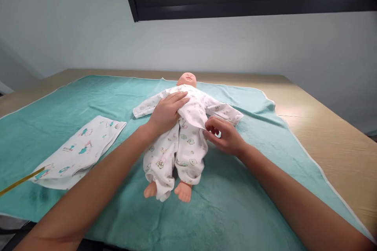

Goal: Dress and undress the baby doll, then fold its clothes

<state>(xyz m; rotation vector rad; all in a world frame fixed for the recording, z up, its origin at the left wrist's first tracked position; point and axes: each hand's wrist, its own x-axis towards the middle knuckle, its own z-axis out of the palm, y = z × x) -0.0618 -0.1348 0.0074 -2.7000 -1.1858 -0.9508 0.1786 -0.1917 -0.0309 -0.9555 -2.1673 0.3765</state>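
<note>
A baby doll (pixel 187 79) lies on its back on a teal towel (pixel 241 204), head toward the window, dressed in a white printed sleepsuit (pixel 184 145). My left hand (pixel 167 111) lies flat on the doll's chest, fingers stretched out over the cloth. My right hand (pixel 225 135) is at the doll's right side by the hip, its fingers pinching the lower edge of the sleepsuit's top flap. The doll's bare feet (pixel 183 191) stick out of the trouser legs toward me.
A folded white printed cloth (pixel 81 151) lies on the towel at the left. A yellow strip (pixel 20 181) pokes in at the left edge. The towel covers a wooden table (pixel 330 133) set against a pale wall under a dark-framed window (pixel 235 4).
</note>
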